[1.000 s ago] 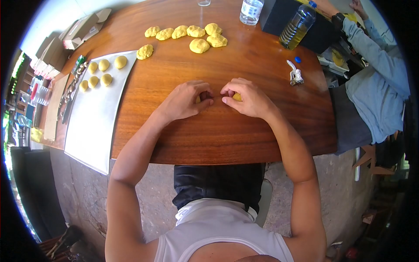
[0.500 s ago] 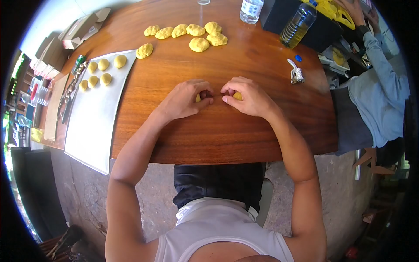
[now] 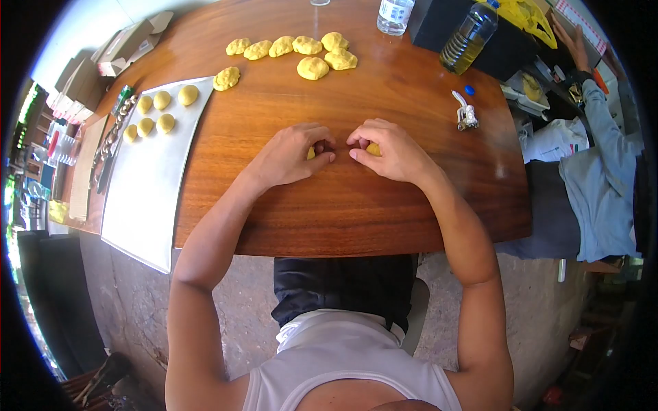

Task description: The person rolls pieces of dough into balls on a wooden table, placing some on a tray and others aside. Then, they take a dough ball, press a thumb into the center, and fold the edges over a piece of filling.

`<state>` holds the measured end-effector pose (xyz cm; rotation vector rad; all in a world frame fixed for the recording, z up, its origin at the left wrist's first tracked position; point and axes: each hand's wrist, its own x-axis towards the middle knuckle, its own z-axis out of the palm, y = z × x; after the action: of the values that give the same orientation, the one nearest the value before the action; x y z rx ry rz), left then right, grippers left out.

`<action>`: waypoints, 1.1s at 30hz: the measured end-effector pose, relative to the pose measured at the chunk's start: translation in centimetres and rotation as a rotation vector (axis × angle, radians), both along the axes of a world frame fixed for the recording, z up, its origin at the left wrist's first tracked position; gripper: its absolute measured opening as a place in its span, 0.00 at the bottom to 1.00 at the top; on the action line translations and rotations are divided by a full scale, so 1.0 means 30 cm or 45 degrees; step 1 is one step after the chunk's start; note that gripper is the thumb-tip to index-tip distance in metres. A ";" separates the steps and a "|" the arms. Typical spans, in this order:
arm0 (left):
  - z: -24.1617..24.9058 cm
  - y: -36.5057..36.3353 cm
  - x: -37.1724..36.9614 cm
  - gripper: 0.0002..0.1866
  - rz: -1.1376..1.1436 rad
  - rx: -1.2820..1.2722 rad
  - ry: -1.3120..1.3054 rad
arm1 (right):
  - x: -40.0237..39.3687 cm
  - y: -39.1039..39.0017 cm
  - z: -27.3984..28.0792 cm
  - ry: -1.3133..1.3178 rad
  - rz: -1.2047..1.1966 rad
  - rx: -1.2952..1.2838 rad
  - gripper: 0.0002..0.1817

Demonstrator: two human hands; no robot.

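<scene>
My left hand (image 3: 297, 153) curls around a piece of yellow dough (image 3: 311, 153) on the wooden table (image 3: 356, 219). Across a small gap, my right hand (image 3: 388, 151) cups another yellow dough piece (image 3: 373, 148). Fingers hide most of both pieces. Beyond my hands lie several rough yellow lumps (image 3: 312, 68), and one more lump (image 3: 226, 79) rests by the right edge of the metal tray (image 3: 140, 192). Several smooth yellow balls (image 3: 165, 123) sit at the tray's far end.
A water bottle (image 3: 394, 16) and an oil bottle (image 3: 468, 40) stand at the back, near a black box (image 3: 507, 51). A crumpled white bag (image 3: 465, 113) and blue cap (image 3: 469, 90) lie right. Another person (image 3: 600, 185) is at the right.
The other person at the right has shifted, with an arm now reaching further right and a white bag showing beside them. My hands hold nearly the same position.
</scene>
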<state>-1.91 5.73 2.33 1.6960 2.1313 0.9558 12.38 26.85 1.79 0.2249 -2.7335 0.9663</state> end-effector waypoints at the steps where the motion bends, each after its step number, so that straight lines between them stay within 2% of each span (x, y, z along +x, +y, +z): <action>1: 0.001 -0.001 0.000 0.09 -0.002 0.010 -0.009 | 0.000 -0.002 0.001 -0.015 -0.009 -0.015 0.10; 33: -0.001 -0.001 0.000 0.09 -0.011 0.013 -0.010 | 0.009 0.006 0.005 0.011 0.015 0.018 0.09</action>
<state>-1.90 5.70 2.30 1.7021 2.1163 0.9703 12.66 27.02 1.96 0.2473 -2.7353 0.9468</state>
